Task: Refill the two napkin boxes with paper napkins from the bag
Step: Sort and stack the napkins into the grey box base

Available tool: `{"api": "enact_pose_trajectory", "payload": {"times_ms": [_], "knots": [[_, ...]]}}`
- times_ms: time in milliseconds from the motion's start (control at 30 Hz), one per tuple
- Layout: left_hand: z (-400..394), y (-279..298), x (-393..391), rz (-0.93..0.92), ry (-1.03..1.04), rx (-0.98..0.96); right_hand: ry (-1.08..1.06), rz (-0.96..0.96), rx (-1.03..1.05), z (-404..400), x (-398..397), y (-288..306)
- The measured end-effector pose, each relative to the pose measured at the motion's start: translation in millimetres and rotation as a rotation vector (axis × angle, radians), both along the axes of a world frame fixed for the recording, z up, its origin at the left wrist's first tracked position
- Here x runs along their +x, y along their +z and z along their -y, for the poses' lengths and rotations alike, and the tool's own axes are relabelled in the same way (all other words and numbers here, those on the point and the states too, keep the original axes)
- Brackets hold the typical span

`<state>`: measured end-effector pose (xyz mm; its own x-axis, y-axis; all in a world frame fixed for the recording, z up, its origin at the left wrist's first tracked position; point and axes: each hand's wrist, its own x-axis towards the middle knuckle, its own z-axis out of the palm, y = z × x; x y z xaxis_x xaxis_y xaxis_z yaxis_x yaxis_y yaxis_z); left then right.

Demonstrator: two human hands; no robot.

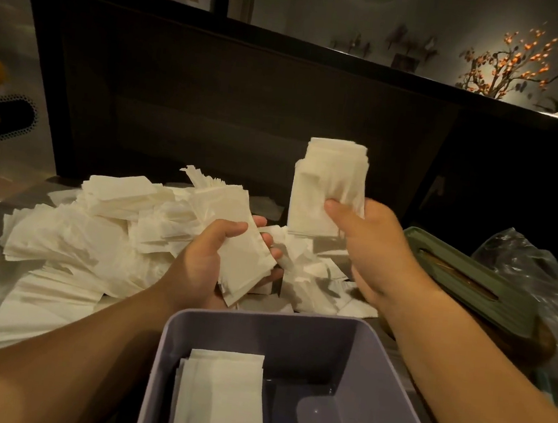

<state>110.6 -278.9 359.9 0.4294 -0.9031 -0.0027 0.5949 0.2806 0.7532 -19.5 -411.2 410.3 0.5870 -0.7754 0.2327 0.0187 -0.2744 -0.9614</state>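
Paper napkins [71, 241] lie heaped loose on the counter, left of centre. The right hand [369, 252] grips a thick upright stack [330, 189] above the pile; the left hand [217, 263] pinches a thinner bundle [244, 269]. Nearest the camera, the open purple box [341, 355] holds a few napkins. A green lid [470, 279], perhaps the second box's, sits beside a clear plastic bag [539, 273].

Left hand [221, 257], palm up, fingers curled around a thin napkin bundle [242, 269]. Right hand [370, 248], raised higher, grips an upright napkin stack [328, 189]. Both forearms bare.
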Motion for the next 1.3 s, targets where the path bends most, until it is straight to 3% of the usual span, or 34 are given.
{"api": "enact_pose_trajectory", "payload": {"times_ms": [67, 133, 267, 433, 600, 767, 900, 1000, 1167, 1300], "knots": [[1.5, 0.8, -1.7, 0.016, -0.014, 0.007, 0.124, 0.147, 0.278, -6.7, -4.4, -7.5], [2.0, 1.7, -4.1, 0.034, -0.023, 0.010, 0.243, 0.208, 0.407, -9.7, -8.6, -15.4], [-0.5, 0.6, -8.9, 0.188, -0.009, 0.055, 0.442, 0.193, 0.461, -16.1, -10.0, -24.6], [-2.6, 3.3, -16.2, 0.251, -0.045, -0.012, 0.491, 0.024, 0.512, -18.0, 5.8, -34.7], [-5.5, 4.3, -9.7, 0.237, -0.129, 0.075, 0.333, -0.147, 0.069, -28.1, 4.8, -37.6], [-4.2, -0.2, -8.5, 0.330, -0.210, 0.030, 0.295, -0.069, 0.126, -19.5, 4.0, -38.8], [-0.1, -1.9, -7.4, 0.447, -0.207, -0.022, 0.363, -0.157, 0.190, -17.6, 0.8, -39.1], [2.3, -0.6, -6.6, 0.559, -0.257, 0.031, 0.257, -0.187, 0.173, -20.8, -0.4, -36.3], [2.8, -3.1, -3.1, 0.561, -0.228, 0.046, 0.266, -0.235, 0.105, -24.8, 0.6, -36.4], [1.4, -2.3, -7.0, 0.393, -0.256, 0.019, 0.250, -0.126, 0.053, -26.8, 0.8, -40.4]]}}
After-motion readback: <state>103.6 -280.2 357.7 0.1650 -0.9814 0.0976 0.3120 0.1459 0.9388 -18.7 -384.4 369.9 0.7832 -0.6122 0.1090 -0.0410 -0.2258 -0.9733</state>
